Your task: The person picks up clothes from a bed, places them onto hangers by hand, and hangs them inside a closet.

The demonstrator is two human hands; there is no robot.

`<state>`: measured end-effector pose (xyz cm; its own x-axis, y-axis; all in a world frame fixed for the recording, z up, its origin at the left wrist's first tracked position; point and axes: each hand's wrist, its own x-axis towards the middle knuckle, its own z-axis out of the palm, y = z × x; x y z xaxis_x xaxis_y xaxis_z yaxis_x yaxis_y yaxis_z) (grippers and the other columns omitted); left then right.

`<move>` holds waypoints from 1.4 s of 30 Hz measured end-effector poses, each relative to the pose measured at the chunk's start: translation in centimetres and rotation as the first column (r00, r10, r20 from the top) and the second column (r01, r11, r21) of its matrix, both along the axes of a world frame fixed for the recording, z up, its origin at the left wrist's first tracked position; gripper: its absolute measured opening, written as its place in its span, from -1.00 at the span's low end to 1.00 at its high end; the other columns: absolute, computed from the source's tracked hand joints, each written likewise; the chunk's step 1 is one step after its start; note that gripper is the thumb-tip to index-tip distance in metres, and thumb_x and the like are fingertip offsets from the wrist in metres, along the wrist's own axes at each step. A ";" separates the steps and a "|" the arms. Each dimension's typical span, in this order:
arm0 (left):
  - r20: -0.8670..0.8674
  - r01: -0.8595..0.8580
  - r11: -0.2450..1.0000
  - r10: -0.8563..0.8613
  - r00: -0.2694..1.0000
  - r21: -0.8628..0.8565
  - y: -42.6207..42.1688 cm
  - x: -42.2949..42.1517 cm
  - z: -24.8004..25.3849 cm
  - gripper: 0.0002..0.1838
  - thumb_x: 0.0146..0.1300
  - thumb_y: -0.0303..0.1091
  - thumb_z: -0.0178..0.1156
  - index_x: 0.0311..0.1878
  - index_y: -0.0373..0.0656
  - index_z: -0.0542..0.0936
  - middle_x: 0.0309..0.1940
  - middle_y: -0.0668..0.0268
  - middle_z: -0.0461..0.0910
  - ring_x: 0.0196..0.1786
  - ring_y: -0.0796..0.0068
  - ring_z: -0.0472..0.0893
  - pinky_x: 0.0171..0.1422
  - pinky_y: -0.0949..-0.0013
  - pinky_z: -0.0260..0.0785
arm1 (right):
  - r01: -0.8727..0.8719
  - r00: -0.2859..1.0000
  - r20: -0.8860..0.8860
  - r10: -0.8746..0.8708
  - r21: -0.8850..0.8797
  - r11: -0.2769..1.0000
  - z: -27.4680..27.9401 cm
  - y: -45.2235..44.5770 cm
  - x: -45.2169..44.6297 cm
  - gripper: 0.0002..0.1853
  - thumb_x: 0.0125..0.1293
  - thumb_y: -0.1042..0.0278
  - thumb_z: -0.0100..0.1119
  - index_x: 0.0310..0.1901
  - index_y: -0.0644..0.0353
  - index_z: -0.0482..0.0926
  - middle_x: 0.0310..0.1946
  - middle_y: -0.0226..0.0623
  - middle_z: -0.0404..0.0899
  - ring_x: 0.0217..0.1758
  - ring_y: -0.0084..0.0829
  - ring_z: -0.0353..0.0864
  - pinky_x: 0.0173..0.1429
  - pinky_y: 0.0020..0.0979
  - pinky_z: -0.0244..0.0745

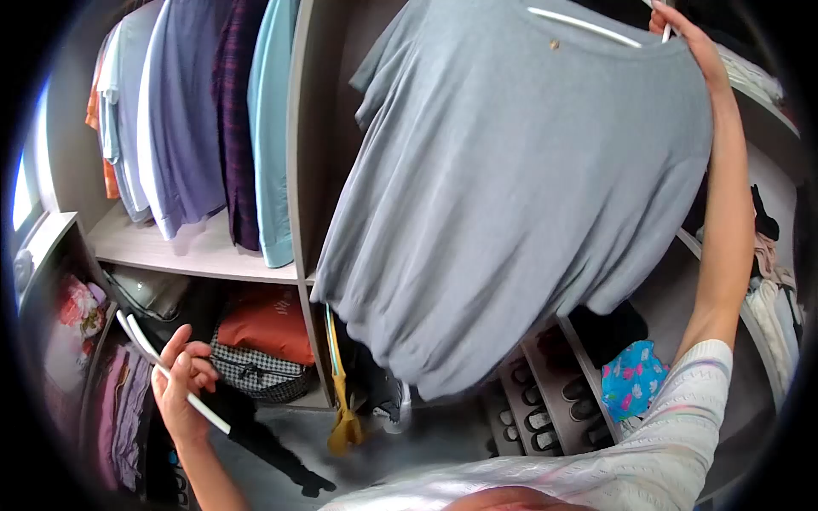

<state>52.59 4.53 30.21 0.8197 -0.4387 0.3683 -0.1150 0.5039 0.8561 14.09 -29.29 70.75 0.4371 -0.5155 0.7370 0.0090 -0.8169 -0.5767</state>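
Note:
A grey short-sleeved top (520,170) hangs on a white hanger (588,27) in front of the wardrobe. At the upper right, my right hand (682,32) is closed on the hanger near the top's shoulder, with that arm raised. Low on the left, my left hand (183,383) holds another white hanger (207,412) between thumb and fingers. This second hanger carries no clothing and slants down to the right. The top's lower hem hangs free, away from my left hand.
Several garments (183,119) hang in the left compartment above a wooden shelf (196,251). Below lie a red bag (268,324) and a checked bag (256,372). A yellow item (343,426) hangs mid-low. Shoes (541,422) and blue floral cloth (633,379) are lower right.

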 end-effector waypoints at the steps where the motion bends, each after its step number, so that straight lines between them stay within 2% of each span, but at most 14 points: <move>1: 0.000 -0.024 1.000 0.024 1.000 0.015 0.0 0.4 -0.3 -0.54 0.20 -0.31 0.05 0.09 -0.43 0.34 -0.37 0.18 0.52 -0.58 0.66 0.45 -0.61 0.67 0.22 | 0.099 0.995 -0.006 -0.099 -0.085 0.992 1.4 -0.6 -0.5 -0.76 0.18 0.23 0.13 -0.55 0.18 0.52 -0.62 -0.44 0.47 -0.53 -0.59 0.44 -0.40 -0.55 0.33; 4: -0.021 -0.062 0.998 0.062 0.998 0.004 -0.5 1.2 -1.0 -0.56 0.19 -0.38 0.06 0.09 -0.44 0.33 -0.37 0.18 0.51 -0.60 0.64 0.43 -0.61 0.66 0.20 | 0.354 0.931 0.036 -0.364 -0.341 0.871 4.5 -3.0 -1.0 -0.76 0.15 0.23 0.14 -0.51 0.23 0.59 -0.60 -0.36 0.54 -0.48 -0.50 0.52 -0.36 -0.48 0.40; 7: -0.014 -0.151 0.988 0.151 0.988 0.008 -1.4 1.1 -1.4 -0.56 0.18 -0.38 0.07 0.10 -0.42 0.33 -0.41 0.22 0.50 -0.62 0.68 0.40 -0.63 0.68 0.17 | 0.303 0.953 0.062 -0.297 -0.215 0.928 4.6 -7.2 0.5 -0.78 0.18 0.29 0.12 -0.51 0.24 0.59 -0.59 -0.40 0.53 -0.47 -0.56 0.49 -0.35 -0.53 0.36; 8: -0.002 -0.177 0.984 0.177 0.984 0.012 -1.8 1.2 -1.6 -0.56 0.19 -0.38 0.07 0.10 -0.42 0.33 -0.41 0.23 0.49 -0.62 0.68 0.40 -0.63 0.68 0.17 | 0.423 0.904 0.119 -0.411 -0.388 0.819 4.7 -9.2 1.5 -0.79 0.16 0.30 0.14 -0.50 0.24 0.60 -0.57 -0.36 0.55 -0.49 -0.55 0.49 -0.35 -0.54 0.35; 9: 0.009 -0.207 0.978 0.207 0.978 0.016 -2.4 1.2 -1.8 -0.56 0.19 -0.37 0.06 0.10 -0.41 0.33 -0.41 0.24 0.49 -0.62 0.68 0.40 -0.63 0.68 0.17 | 0.304 0.953 0.091 -0.290 -0.321 0.897 5.3 -12.3 1.9 -0.81 0.14 0.32 0.15 -0.48 0.26 0.62 -0.56 -0.34 0.56 -0.50 -0.54 0.50 -0.37 -0.52 0.37; 11: 0.003 -0.257 0.966 0.257 0.966 0.036 -3.6 1.1 -2.2 -0.56 0.20 -0.34 0.05 0.10 -0.38 0.33 -0.40 0.27 0.49 -0.62 0.69 0.40 -0.63 0.69 0.17 | 0.295 0.955 0.131 -0.266 -0.329 0.897 5.8 -17.2 3.7 -0.83 0.11 0.34 0.17 -0.47 0.28 0.63 -0.56 -0.33 0.57 -0.50 -0.52 0.50 -0.38 -0.49 0.38; 13: -0.002 -0.270 0.962 0.270 0.963 0.039 -4.6 1.1 -3.2 -0.56 0.20 -0.34 0.05 0.11 -0.37 0.33 -0.40 0.28 0.49 -0.62 0.70 0.40 -0.63 0.69 0.17 | 0.424 0.905 0.144 -0.399 -0.320 0.847 5.6 -20.1 5.8 -0.85 0.09 0.38 0.17 -0.46 0.29 0.64 -0.56 -0.32 0.58 -0.49 -0.51 0.51 -0.36 -0.48 0.39; 15: -0.041 -0.309 0.951 0.309 0.950 0.026 -5.5 0.6 -3.7 -0.58 0.22 -0.34 0.04 0.11 -0.36 0.33 -0.41 0.29 0.48 -0.64 0.70 0.39 -0.65 0.70 0.16 | 0.254 0.965 0.140 -0.220 -0.316 0.914 7.9 -26.9 6.9 -0.85 0.03 0.37 0.22 -0.46 0.30 0.64 -0.54 -0.25 0.58 -0.48 -0.47 0.52 -0.38 -0.44 0.40; 17: -0.051 -0.345 0.938 0.347 0.937 0.042 -5.8 -0.2 -4.1 -0.58 0.23 -0.34 0.02 0.11 -0.36 0.33 -0.42 0.29 0.49 -0.66 0.70 0.39 -0.68 0.70 0.15 | 0.073 0.992 0.104 -0.070 -0.034 0.997 9.9 -31.0 7.9 -0.78 0.14 0.26 0.19 -0.58 0.16 0.53 -0.61 -0.49 0.47 -0.58 -0.65 0.40 -0.45 -0.60 0.30; 18: -0.071 -0.379 0.925 0.380 0.922 0.029 -5.9 -0.6 -4.5 -0.58 0.23 -0.34 0.02 0.11 -0.36 0.32 -0.43 0.29 0.49 -0.67 0.71 0.39 -0.70 0.70 0.15 | 0.067 0.989 0.137 -0.056 -0.082 0.994 10.7 -32.9 8.7 -0.79 0.11 0.27 0.22 -0.55 0.21 0.57 -0.61 -0.46 0.50 -0.57 -0.61 0.43 -0.44 -0.58 0.32; 22: -0.092 -0.441 0.897 0.442 0.892 0.031 -5.4 -1.3 -5.6 -0.57 0.24 -0.32 0.01 0.11 -0.37 0.32 -0.43 0.28 0.49 -0.67 0.71 0.40 -0.72 0.69 0.18 | 0.088 0.967 0.249 -0.045 -0.164 0.983 12.9 -38.6 11.1 -0.80 0.10 0.29 0.23 -0.53 0.25 0.57 -0.59 -0.44 0.51 -0.55 -0.60 0.44 -0.42 -0.55 0.33; 29: -0.137 -0.491 0.870 0.490 0.861 0.029 -6.0 -1.8 -5.4 -0.53 0.22 -0.26 0.04 0.11 -0.37 0.32 -0.45 0.29 0.48 -0.66 0.71 0.41 -0.71 0.69 0.21 | 0.129 0.932 0.351 -0.093 -0.080 0.988 15.9 -43.6 13.4 -0.75 0.09 0.30 0.21 -0.39 0.38 0.56 -0.47 -0.29 0.53 -0.49 -0.43 0.47 -0.37 -0.45 0.37; 33: -0.147 -0.529 0.847 0.531 0.834 0.059 -7.0 -1.3 -4.7 -0.52 0.22 -0.25 0.05 0.12 -0.36 0.30 -0.46 0.31 0.47 -0.67 0.72 0.39 -0.71 0.70 0.21 | 0.314 0.895 0.391 -0.214 -0.210 0.926 17.2 -45.6 14.3 -0.64 0.10 0.27 0.20 -0.30 0.52 0.52 -0.35 -0.14 0.56 -0.40 -0.37 0.52 -0.30 -0.41 0.42; 42: -0.094 -0.539 0.829 0.555 0.827 0.153 -8.6 -1.0 -3.0 -0.45 0.16 -0.20 0.13 0.14 -0.36 0.31 -0.46 0.41 0.45 -0.62 0.79 0.38 -0.67 0.74 0.19 | 0.434 0.874 0.323 -0.363 -0.182 0.882 19.2 -48.0 15.0 -0.59 0.10 0.26 0.19 -0.19 0.51 0.50 -0.28 -0.06 0.55 -0.30 -0.29 0.54 -0.20 -0.35 0.44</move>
